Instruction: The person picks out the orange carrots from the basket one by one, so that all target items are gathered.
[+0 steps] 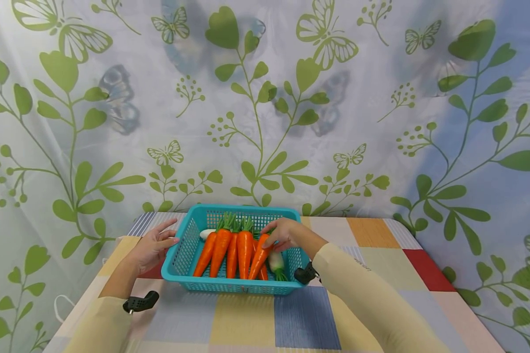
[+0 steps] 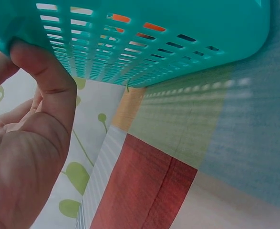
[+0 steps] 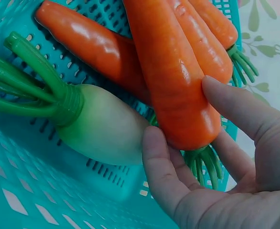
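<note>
A turquoise plastic basket sits on the table holding several orange carrots with green tops. My right hand is inside its right part, with thumb and fingers around the leafy end of a carrot. Beside that carrot lies a white radish with green stems, close to one fingertip. At the basket's left rim is my left hand; its fingers are spread and loosely extended, and in the left wrist view a digit touches the rim's underside. A white rounded end shows behind the leftmost carrot.
A patchwork-patterned cloth covers the table. Behind the basket hangs a pale curtain printed with green leaves and butterflies. A white cord loops at the table's left edge. Black devices are strapped to both wrists.
</note>
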The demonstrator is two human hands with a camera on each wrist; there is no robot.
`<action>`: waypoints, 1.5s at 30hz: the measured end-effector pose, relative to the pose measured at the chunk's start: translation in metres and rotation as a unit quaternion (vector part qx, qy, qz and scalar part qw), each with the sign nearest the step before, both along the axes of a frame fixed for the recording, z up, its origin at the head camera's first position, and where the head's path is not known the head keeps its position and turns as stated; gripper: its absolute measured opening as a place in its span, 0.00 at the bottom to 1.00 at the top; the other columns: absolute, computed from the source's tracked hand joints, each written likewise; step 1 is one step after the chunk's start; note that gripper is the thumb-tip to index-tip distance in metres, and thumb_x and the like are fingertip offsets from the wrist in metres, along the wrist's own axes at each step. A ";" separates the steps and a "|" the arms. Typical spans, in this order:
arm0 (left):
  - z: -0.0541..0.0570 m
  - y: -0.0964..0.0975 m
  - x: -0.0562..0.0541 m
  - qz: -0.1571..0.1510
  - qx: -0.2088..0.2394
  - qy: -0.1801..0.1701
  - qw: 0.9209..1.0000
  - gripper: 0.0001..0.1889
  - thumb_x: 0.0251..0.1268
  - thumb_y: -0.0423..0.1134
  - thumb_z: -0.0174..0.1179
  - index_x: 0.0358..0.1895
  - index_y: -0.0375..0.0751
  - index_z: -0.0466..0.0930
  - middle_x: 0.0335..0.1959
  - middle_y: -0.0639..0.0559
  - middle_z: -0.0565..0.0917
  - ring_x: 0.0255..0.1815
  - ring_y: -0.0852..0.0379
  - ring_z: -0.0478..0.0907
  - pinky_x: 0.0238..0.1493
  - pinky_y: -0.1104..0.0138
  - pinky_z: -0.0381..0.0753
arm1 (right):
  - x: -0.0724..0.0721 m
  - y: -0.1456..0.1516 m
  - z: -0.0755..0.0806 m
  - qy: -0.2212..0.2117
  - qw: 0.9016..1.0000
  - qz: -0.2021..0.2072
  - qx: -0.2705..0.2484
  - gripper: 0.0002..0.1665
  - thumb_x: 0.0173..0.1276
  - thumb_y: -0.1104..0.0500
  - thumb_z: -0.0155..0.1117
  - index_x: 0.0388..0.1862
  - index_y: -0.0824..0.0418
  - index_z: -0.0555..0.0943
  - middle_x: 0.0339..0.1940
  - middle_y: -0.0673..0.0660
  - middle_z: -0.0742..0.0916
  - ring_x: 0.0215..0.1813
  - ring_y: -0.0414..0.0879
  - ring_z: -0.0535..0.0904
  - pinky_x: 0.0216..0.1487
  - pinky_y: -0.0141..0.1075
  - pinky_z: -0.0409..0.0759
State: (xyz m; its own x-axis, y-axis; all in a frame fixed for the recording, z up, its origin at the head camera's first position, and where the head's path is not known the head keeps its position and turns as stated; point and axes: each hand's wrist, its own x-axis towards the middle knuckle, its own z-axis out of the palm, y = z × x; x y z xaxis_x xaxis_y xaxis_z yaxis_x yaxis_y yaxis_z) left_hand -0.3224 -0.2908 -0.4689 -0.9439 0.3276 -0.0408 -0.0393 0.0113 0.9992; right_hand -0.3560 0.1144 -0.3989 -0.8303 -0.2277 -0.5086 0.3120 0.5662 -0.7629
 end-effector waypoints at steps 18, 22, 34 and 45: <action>-0.001 0.000 0.002 0.008 0.012 -0.004 1.000 0.44 0.78 0.36 0.57 0.85 0.48 0.36 0.54 0.55 0.80 0.51 0.62 0.85 0.58 0.60 0.86 | 0.001 0.003 -0.003 0.036 0.998 0.000 -0.044 0.32 0.58 0.71 0.77 0.63 0.63 0.82 0.57 0.64 0.84 0.48 0.54 0.88 0.54 0.48 0.88; -0.001 0.000 0.003 0.009 0.007 -0.001 1.000 0.45 0.77 0.37 0.58 0.85 0.48 0.36 0.54 0.56 0.80 0.51 0.63 0.84 0.58 0.60 0.86 | 0.002 0.003 -0.001 0.034 0.997 -0.002 -0.064 0.32 0.59 0.72 0.75 0.64 0.64 0.80 0.56 0.65 0.84 0.46 0.56 0.88 0.53 0.51 0.88; -0.003 0.001 0.002 0.004 0.015 -0.002 1.000 0.44 0.78 0.36 0.56 0.85 0.48 0.36 0.54 0.55 0.81 0.50 0.62 0.85 0.57 0.60 0.87 | 0.007 0.004 0.006 0.053 0.994 0.003 -0.098 0.31 0.61 0.72 0.73 0.64 0.62 0.80 0.58 0.65 0.83 0.44 0.54 0.88 0.56 0.53 0.87; -0.003 0.001 0.002 0.008 0.012 -0.001 1.000 0.44 0.78 0.36 0.56 0.85 0.49 0.36 0.54 0.55 0.80 0.51 0.63 0.84 0.57 0.62 0.87 | 0.003 0.014 0.014 0.090 0.989 -0.007 -0.115 0.29 0.67 0.68 0.70 0.67 0.58 0.79 0.61 0.65 0.80 0.48 0.51 0.85 0.54 0.45 0.88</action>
